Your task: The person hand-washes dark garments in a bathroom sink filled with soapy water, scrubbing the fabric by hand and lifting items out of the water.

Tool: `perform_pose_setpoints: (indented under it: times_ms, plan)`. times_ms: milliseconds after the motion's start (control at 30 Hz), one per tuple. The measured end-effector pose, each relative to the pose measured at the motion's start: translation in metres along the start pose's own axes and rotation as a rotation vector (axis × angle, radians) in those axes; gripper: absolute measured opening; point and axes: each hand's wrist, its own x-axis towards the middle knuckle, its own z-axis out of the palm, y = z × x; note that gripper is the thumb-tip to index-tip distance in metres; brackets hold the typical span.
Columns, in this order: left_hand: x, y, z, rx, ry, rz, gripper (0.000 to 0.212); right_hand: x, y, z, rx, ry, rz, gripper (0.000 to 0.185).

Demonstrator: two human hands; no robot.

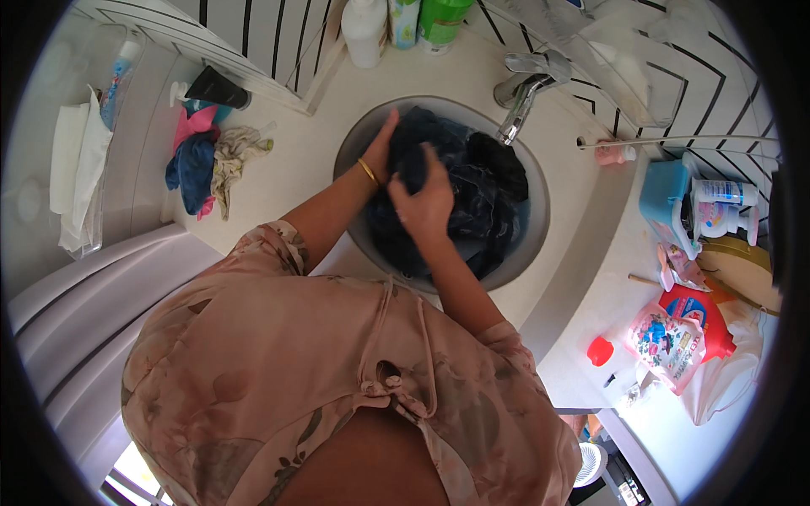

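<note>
A round sink [540,209] holds water and soaked dark clothing [468,221]. Above it, both hands have hold of a bunched piece of dark fabric [412,169]. My left hand [380,148], with a gold bangle at the wrist, is at the fabric's left side, fingers pointing up the picture. Closer to me, my right hand [427,205] curls around its lower right side. A black bundle of cloth [498,166] rises from the water beneath the spout of the chrome faucet [522,104].
Plastic bottles [365,31] stand behind the sink. Small cloths [195,166] and a black tube [218,87] lie on the counter at left. The right ledge bears a blue plastic container [663,199], a red detergent bottle [715,322], a pink pouch [667,345] and a red cap [600,351].
</note>
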Motion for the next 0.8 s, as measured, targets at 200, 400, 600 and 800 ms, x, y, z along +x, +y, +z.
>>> perform_pose_setpoints:
  times_ms: [200,400,600,800]
  plan:
    - [0.011,-0.032,-0.047,0.345,0.284,-0.027,0.04,0.042,0.045,0.026,-0.346,-0.063,0.294,0.048]
    - [0.002,-0.03,-0.012,0.848,0.701,0.149,0.079,0.038,0.135,0.027,0.378,-0.036,0.722,0.058]
    - [0.019,-0.037,-0.039,1.137,0.648,0.369,0.067,0.019,0.112,0.052,-0.489,-0.354,0.488,0.043]
    - [0.059,-0.025,-0.091,0.401,0.403,0.034,0.048,0.054,0.119,0.037,0.59,0.015,1.028,0.036]
